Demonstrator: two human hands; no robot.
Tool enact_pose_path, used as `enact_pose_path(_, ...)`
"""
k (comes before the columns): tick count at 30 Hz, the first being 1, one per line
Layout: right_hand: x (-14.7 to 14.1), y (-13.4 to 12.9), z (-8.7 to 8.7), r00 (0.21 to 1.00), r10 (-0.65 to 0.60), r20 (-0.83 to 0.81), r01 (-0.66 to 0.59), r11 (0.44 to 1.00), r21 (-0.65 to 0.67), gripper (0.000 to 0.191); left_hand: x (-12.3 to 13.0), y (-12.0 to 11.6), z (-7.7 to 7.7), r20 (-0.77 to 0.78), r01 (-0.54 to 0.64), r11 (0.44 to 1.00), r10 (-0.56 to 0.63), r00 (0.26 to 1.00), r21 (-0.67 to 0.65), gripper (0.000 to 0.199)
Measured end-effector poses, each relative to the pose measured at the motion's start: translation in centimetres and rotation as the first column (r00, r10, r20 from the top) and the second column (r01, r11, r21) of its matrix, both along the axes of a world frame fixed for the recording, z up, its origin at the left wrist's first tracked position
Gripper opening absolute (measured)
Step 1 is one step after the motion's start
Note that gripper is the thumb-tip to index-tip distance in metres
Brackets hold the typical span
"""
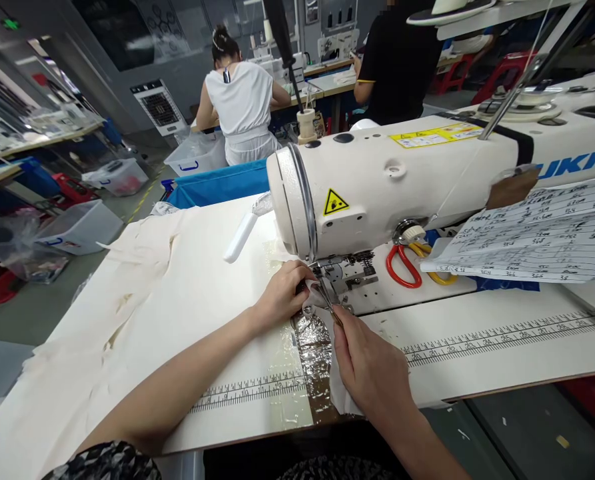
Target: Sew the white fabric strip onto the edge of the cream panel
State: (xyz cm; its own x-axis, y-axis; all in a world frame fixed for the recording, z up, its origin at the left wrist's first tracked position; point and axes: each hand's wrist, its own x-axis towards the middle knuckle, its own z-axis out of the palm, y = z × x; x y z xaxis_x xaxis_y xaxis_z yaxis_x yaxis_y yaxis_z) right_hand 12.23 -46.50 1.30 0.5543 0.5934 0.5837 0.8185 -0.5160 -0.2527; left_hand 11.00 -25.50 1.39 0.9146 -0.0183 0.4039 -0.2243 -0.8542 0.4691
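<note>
My left hand (pixel 284 293) is closed at the needle area of a white sewing machine (pixel 372 187), its fingers pinching a piece of thin white fabric (pixel 317 297). From the right, my right hand (pixel 370 360) grips a slim metal tool (pixel 328 301) with two narrow blades, tweezers or thread snips; I cannot tell which. The tool's tips meet the fabric beside my left fingertips. More white fabric hangs below my right hand. Shiny clear tape (pixel 314 350) covers a brown strip of the table under the hands. My left fingertips are partly hidden.
Scissors with red and yellow handles (pixel 403 267) lie behind the machine bed. A handwritten paper sheet (pixel 532 233) hangs at the right. White fabric pieces (pixel 102 320) cover the table's left side. A white-handled item (pixel 240 237) lies near the machine head. Two people work beyond.
</note>
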Motion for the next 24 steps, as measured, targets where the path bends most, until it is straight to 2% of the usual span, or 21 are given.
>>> enact_pose_path(4, -0.1, 0.0, 0.0, 1.000, 0.003, -0.011, -0.003, 1.000, 0.025, 0.035, 0.0, 0.0, 0.1, -0.008, -0.011, 0.996, 0.010, 1.000, -0.088, 0.010)
enact_pose_path(7, 0.0, 0.0, 0.1, 1.000, -0.009, -0.016, 0.009, 1.000, 0.012, 0.036, -0.1, 0.0, 0.3, 0.011, 0.006, 0.995, -0.005, 1.000, -0.100, 0.008)
enact_pose_path(13, 0.0, 0.3, 0.0, 0.999, -0.033, 0.000, 0.033, 0.999, -0.017, 0.037, -0.1, 0.2, 0.4, 0.134, 0.103, 0.991, -0.114, 0.984, 0.087, 0.009)
enact_pose_path(18, -0.6, -0.7, 0.0, 0.999, -0.052, 0.011, 0.052, 0.999, -0.001, 0.033, -0.2, 0.4, 0.8, 0.071, 0.222, 0.947, -0.244, 0.967, 0.231, 0.017)
enact_pose_path(20, -1.8, -2.1, 0.3, 0.988, -0.006, -0.157, 0.016, 0.998, 0.064, 0.028, -0.4, 0.6, 1.2, 0.050, 0.257, 0.936, -0.277, 0.960, 0.240, 0.019)
enact_pose_path(21, -2.6, -2.9, 0.5, 0.952, 0.044, -0.301, -0.011, 0.994, 0.110, 0.026, -0.5, 0.7, 1.5, 0.033, 0.279, 0.931, -0.295, 0.955, 0.237, 0.019)
enact_pose_path(23, -4.7, -4.7, 0.8, 0.781, 0.119, -0.613, 0.007, 0.980, 0.200, 0.025, -0.9, 0.9, 2.1, -0.020, 0.320, 0.913, -0.326, 0.945, 0.252, 0.022)
enact_pose_path(24, -5.8, -5.6, 0.9, 0.693, 0.113, -0.712, 0.051, 0.978, 0.204, 0.028, -1.1, 0.8, 2.4, -0.051, 0.331, 0.901, -0.330, 0.943, 0.279, 0.026)
